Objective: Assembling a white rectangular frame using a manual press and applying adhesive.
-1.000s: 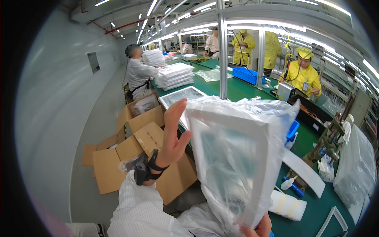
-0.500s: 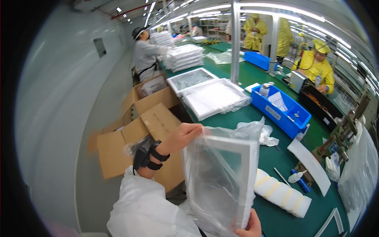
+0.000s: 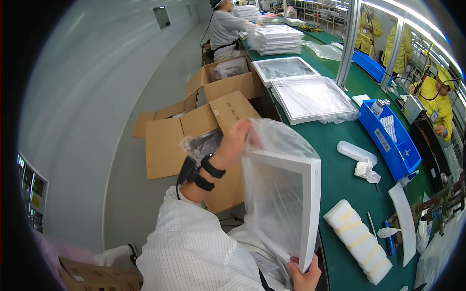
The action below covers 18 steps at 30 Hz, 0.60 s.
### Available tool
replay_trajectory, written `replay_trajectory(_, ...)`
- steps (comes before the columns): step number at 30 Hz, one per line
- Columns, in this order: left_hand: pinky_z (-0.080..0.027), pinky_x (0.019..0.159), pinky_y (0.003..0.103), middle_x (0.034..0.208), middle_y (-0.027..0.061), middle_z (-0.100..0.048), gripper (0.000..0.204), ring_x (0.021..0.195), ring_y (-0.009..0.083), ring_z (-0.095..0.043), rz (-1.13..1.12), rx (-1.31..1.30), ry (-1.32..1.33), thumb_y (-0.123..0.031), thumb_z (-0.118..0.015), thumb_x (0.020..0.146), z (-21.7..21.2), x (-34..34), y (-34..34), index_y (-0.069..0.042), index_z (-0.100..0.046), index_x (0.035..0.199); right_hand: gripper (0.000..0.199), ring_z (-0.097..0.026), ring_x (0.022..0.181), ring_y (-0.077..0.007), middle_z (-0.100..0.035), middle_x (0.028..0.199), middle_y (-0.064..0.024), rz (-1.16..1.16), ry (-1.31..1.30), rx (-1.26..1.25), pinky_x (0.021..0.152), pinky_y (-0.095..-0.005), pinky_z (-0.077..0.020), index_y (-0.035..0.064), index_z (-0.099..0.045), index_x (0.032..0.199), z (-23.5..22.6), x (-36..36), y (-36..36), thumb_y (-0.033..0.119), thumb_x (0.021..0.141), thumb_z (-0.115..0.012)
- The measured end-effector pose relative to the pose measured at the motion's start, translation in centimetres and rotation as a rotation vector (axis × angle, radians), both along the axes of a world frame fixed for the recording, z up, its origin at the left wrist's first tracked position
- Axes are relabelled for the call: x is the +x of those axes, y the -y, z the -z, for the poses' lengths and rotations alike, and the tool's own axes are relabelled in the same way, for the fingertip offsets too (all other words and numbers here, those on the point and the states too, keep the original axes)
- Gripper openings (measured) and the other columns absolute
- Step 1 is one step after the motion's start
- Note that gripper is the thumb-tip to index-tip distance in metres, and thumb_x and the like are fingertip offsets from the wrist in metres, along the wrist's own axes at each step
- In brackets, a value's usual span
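Observation:
A white rectangular frame (image 3: 310, 194) stands tilted in front of me at the table's near edge. A thin clear plastic bag (image 3: 279, 133) drapes over its top and left, while the right side bar is bare. My left hand (image 3: 238, 140), wearing a black strapped device on the wrist, is closed on the bag at the frame's upper left; motion blurs its fingers. Down at the frame's lower right corner, my right hand (image 3: 306, 275) grips the bar, thumb in front. What the bag's lower part covers is hard to make out.
Open cardboard boxes (image 3: 165, 150) stand on the floor to the left. On the green table (image 3: 335, 179) lie a taped white foam bundle (image 3: 357, 242), a blue divided bin (image 3: 383, 131) and another frame (image 3: 310, 116) on plastic. Co-workers stand farther off.
My view has swung left and down. The bag has come away from the frame's right bar, with my left hand still holding its upper part. My right hand remains at the lower corner.

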<state>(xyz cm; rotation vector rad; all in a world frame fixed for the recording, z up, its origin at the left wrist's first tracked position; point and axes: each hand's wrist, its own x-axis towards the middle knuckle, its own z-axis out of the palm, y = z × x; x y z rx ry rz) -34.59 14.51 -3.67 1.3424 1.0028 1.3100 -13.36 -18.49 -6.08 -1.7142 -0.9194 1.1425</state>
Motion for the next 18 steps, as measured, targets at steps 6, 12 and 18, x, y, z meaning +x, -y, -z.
replay_trajectory(6,-0.053,0.072,0.031,0.094,0.0027,-0.06,0.028,0.081,0.0152,-0.059,-0.022,0.29,0.276,-0.022,-0.05,0.098,-2.2,-13.3,-11.1,-0.004,-0.052,0.12,0.041,-0.069,0.083,-0.0274,-0.069,0.091,-0.0214,0.026,0.127,-0.072,0.071,-0.0364,-0.0515,-0.0013,-0.059,0.114,0.2,0.6,0.2,0.013,0.08,-0.074)
replay_trajectory(12,-0.049,0.075,0.046,0.093,0.0148,-0.058,0.061,0.083,0.0323,-0.059,-1.422,0.796,-0.938,-0.024,-0.073,0.078,5.1,-26.4,-14.3,-0.009,-0.046,0.13,0.036,-0.069,0.081,-0.03,-0.069,0.088,-0.0216,0.094,0.084,-0.023,0.07,-0.0362,-0.0514,-0.0019,-0.061,0.108,1.6,0.7,0.2,0.014,0.08,-0.076)
replay_trajectory(18,-0.047,0.075,0.05,0.094,0.0206,-0.063,0.04,0.089,0.0412,-0.06,-0.75,-0.045,-1.335,-0.041,-0.053,0.091,18.8,-35.9,-10.1,-0.007,-0.058,0.111,0.033,-0.07,0.083,-0.025,-0.071,0.093,-0.018,0.07,0.004,0.044,0.073,-0.0347,-0.0523,-0.0031,-0.06,0.107,1.3,1.6,0.8,0.01,0.08,-0.074)
